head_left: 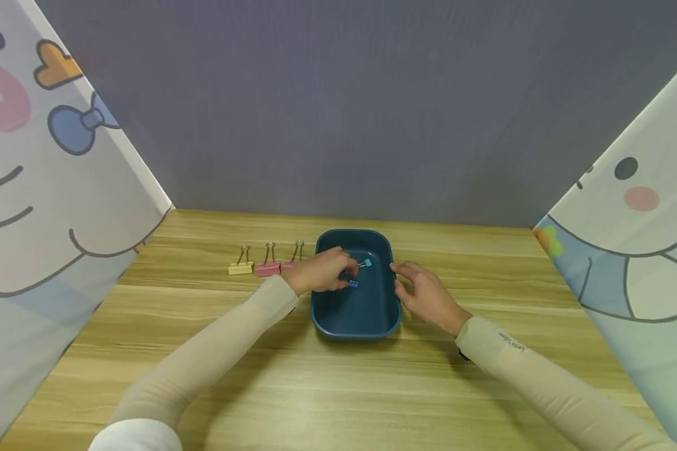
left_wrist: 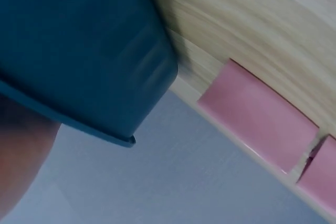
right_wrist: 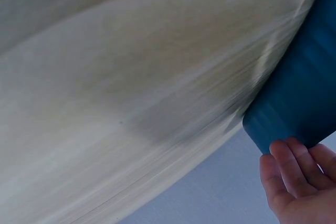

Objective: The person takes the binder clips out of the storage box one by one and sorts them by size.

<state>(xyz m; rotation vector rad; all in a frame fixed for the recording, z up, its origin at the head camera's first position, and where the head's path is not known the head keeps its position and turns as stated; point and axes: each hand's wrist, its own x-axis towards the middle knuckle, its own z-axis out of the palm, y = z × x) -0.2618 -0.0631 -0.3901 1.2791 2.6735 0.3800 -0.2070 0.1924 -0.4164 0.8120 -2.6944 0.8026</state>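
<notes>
A dark blue bin stands on the table, its outer wall also showing in the left wrist view. My left hand reaches over its left rim, fingers bent downward. Thumb and fingers pinch a small blue binder clip inside the bin; the contact is partly hidden. Beside the fingers, a teal binder clip lies on the bin's floor. My right hand touches the right rim and outer wall with loosely extended fingertips, seen closer in the right wrist view.
Left of the bin, a yellow binder clip, a pink one and another pink one stand in a row, handles up. My left forearm partly covers the last. A grey panel rises behind the wooden table; cartoon-printed panels flank it.
</notes>
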